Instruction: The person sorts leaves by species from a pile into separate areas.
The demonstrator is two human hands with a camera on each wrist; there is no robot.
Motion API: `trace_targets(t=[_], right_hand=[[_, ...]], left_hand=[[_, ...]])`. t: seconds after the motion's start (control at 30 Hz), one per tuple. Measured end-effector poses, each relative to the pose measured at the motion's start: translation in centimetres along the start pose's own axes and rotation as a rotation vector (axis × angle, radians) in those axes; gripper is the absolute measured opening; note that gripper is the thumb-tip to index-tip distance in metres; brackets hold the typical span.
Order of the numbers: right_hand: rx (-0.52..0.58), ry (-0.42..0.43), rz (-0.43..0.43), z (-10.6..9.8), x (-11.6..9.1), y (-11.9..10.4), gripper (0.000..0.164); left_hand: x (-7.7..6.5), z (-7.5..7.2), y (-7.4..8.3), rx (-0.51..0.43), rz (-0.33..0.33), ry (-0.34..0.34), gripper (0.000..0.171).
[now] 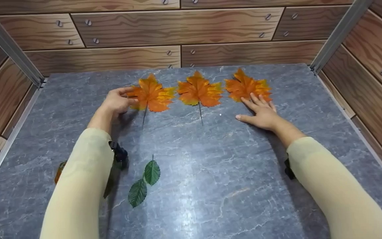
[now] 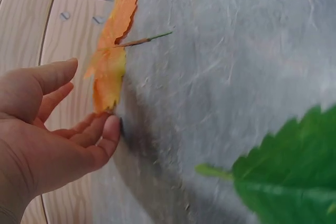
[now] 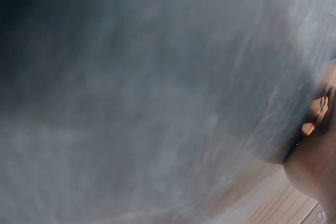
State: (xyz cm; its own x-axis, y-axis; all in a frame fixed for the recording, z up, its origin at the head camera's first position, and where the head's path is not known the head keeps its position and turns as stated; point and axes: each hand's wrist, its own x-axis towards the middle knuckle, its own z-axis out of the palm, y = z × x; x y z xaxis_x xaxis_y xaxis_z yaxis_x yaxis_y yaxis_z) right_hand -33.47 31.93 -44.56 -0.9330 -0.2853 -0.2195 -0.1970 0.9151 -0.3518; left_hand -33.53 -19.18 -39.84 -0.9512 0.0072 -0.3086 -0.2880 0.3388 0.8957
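Three orange-yellow maple leaves lie in a row toward the table's far edge: a left maple leaf point(image 1: 151, 94), a middle maple leaf point(image 1: 199, 89) and a right maple leaf point(image 1: 244, 87). At the left leaf's outer edge is my left hand point(image 1: 118, 100), its fingers loosely bent. In the left wrist view, fingertips point(image 2: 111, 127) meet that leaf's edge while the thumb stands apart from them. My right hand point(image 1: 260, 113) lies spread, fingertips over the lower edge of the right leaf. The right wrist view catches only part of the right hand point(image 3: 312, 166) at its edge.
A green leaf sprig point(image 1: 144, 182) lies nearer me on the grey marbled table point(image 1: 211, 166). Beside my left sleeve an orange leaf point(image 1: 59, 172) and another green leaf point(image 1: 110, 182) are partly hidden. Wood-patterned walls point(image 1: 177, 28) surround the table.
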Motion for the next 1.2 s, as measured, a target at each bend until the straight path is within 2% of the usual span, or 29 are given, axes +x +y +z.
trace_targets(t=[0.1, 0.2, 0.33, 0.53, 0.9, 1.07, 1.2], right_hand=[[0.001, -0.002, -0.002, 0.1, 0.1, -0.1, 0.099], [0.005, -0.005, -0.003, 0.1, 0.2, -0.1, 0.099], [0.005, -0.01, -0.001, 0.1, 0.2, -0.1, 0.099], [0.0, -0.017, -0.003, -0.1, 0.3, 0.0, 0.1], [0.003, -0.025, -0.001, -0.2, 0.3, 0.2, 0.102], [-0.006, -0.027, 0.003, -0.2, 0.3, 0.1, 0.102], [-0.006, -0.022, -0.004, -0.1, 0.4, -0.1, 0.102]], left_hand=[[-0.6, -0.7, 0.2, 0.048, -0.009, 0.009, 0.066], [-1.2, -1.4, 0.5, 0.056, -0.005, 0.012, 0.066], [-2.1, -2.2, 1.1, 0.041, 0.046, 0.011, 0.065], [-4.2, -3.2, 2.2, 0.032, 0.111, -0.027, 0.057], [-8.7, -2.7, 2.4, 0.093, 0.167, -0.13, 0.05], [-10.4, -2.2, 1.9, 0.147, 0.218, -0.2, 0.051], [-11.5, -1.8, 1.1, 0.17, 0.232, -0.248, 0.049]])
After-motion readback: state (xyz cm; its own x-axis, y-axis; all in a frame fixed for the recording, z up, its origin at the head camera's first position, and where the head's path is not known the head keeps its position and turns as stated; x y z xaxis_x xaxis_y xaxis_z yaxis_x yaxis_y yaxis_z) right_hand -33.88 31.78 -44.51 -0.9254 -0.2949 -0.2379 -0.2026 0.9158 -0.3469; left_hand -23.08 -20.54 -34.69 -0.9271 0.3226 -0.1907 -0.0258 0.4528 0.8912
